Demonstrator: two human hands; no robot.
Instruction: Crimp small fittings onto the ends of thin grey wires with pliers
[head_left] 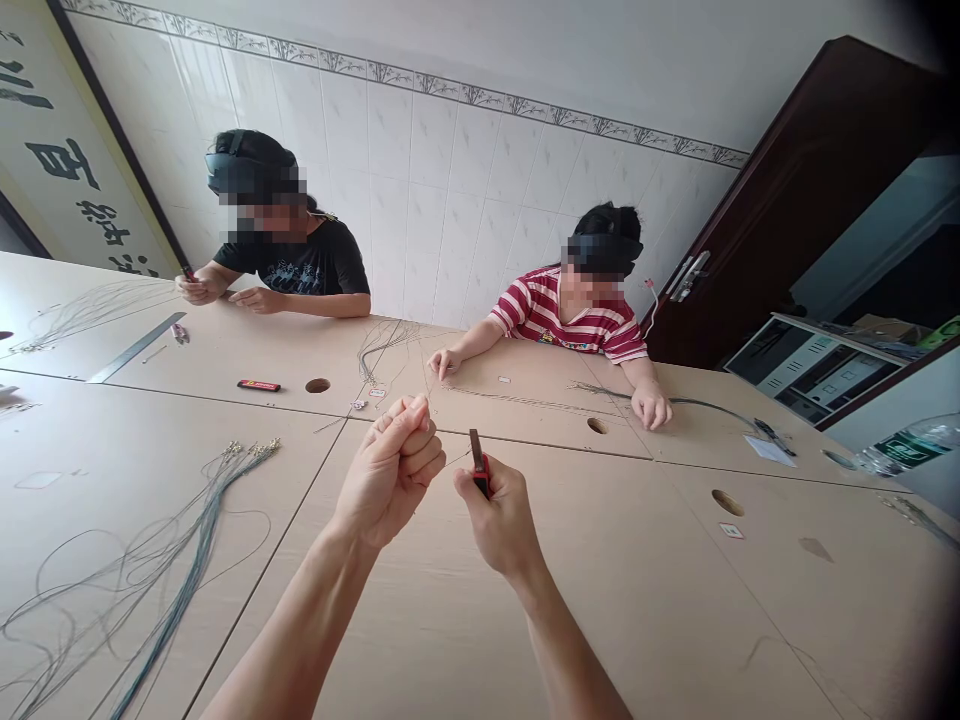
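Raised over the middle of the table, my left hand [394,465] is closed, thumb pressed on the curled fingers. It appears to hold a thin wire [456,461], a short stretch of which shows between my hands; the rest is hidden or too fine to follow. Just to the right, my right hand [501,515] wraps round pliers [478,462] with red and black grips. Their dark jaws point upward, and I cannot tell whether they touch the wire. On the table left of my hands lies a bundle of thin grey wires [202,540] with small metal ends.
Two people sit opposite, their hands on the table [420,620]. More wires [367,360] lie at the far side. A steel ruler [139,345] and a red-black case [259,385] are at left. Round holes [727,502] pierce the tabletop. A bottle [915,445] is at far right.
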